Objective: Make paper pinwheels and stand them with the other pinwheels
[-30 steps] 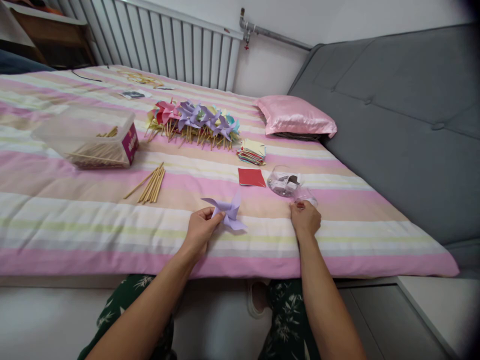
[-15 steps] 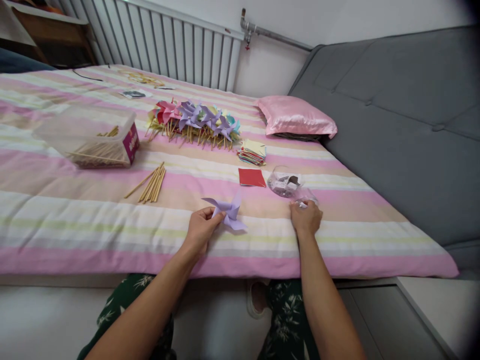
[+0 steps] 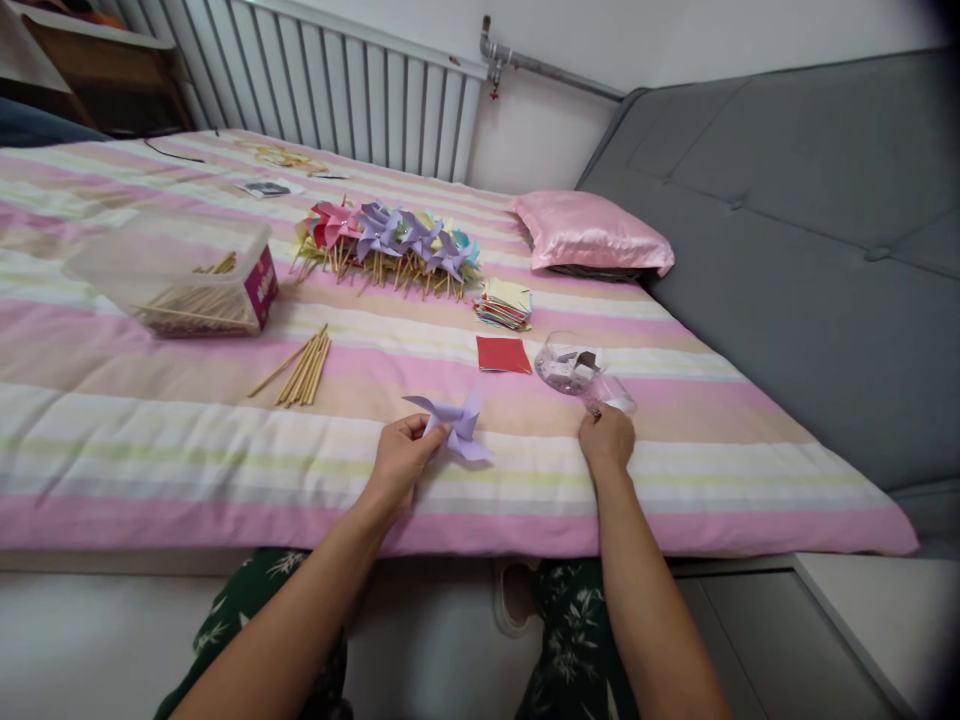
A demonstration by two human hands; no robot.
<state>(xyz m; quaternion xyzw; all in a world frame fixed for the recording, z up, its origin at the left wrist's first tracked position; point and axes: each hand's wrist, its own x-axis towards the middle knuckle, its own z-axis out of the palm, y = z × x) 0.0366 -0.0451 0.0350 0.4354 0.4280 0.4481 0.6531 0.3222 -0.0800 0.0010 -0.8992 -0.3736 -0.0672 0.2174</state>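
Both hands (image 3: 401,455) low, fingers curled.

No text can be read for certain. The clear box (image 3: 180,275) of sticks at the far left of the bed (image 3: 112,440) has a magenta label (image 3: 264,288) on its end with pale characters, too blurred and small to make out. A small printed sheet (image 3: 266,187) lies far off near the radiator; its dark print cannot be read either. The papers in the clear bowl (image 3: 568,367) at the right show no legible writing.
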